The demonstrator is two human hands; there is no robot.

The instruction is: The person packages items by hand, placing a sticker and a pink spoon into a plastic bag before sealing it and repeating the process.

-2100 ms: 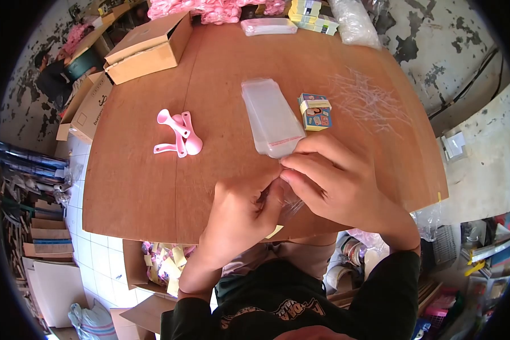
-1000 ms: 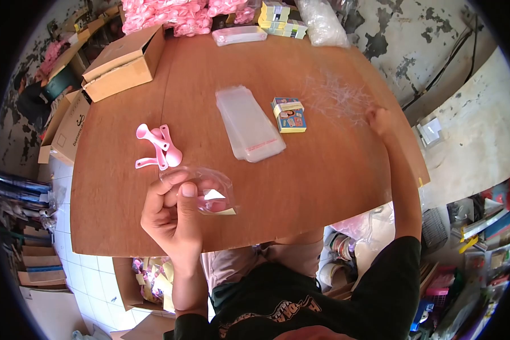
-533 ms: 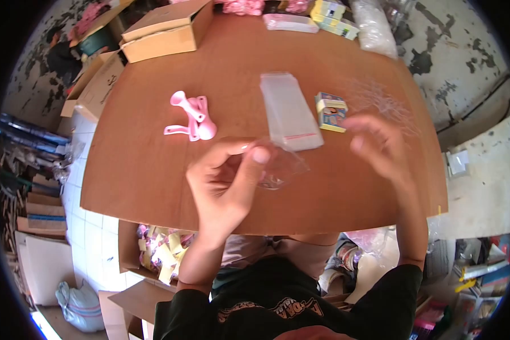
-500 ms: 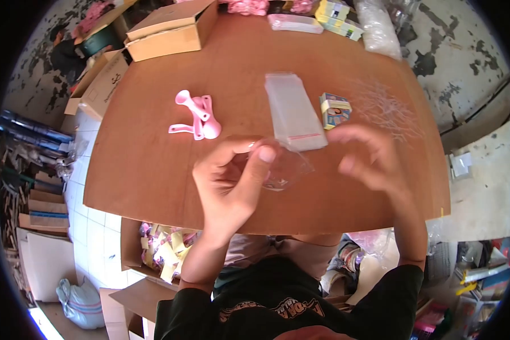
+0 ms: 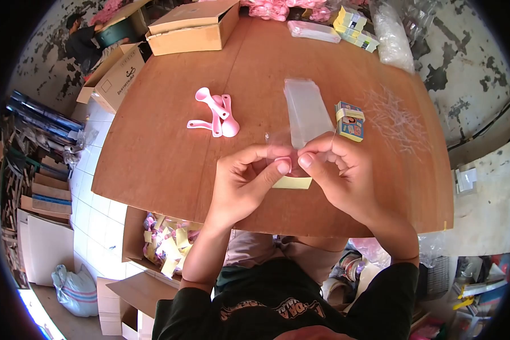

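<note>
My left hand pinches a small pink piece in a clear plastic bag near the table's front edge. Against it, my right hand has thumb and forefinger pressed together on the bag's edge. A pale yellow card shows just below the fingertips; whether it lies in the bag I cannot tell. Several pink scoops lie in a pile to the left. Beyond my hands is a stack of clear plastic bags, with a banded pack of printed cards to its right.
Thin clear strips are scattered on the table at right. A cardboard box and a plastic roll stand along the far edge. An open box of packets sits below the front left edge. A person is at the far left.
My right hand has moved left and closed on the bag beside my left hand. The yellow card and the pink piece now show at my fingers. The view has shifted slightly.
</note>
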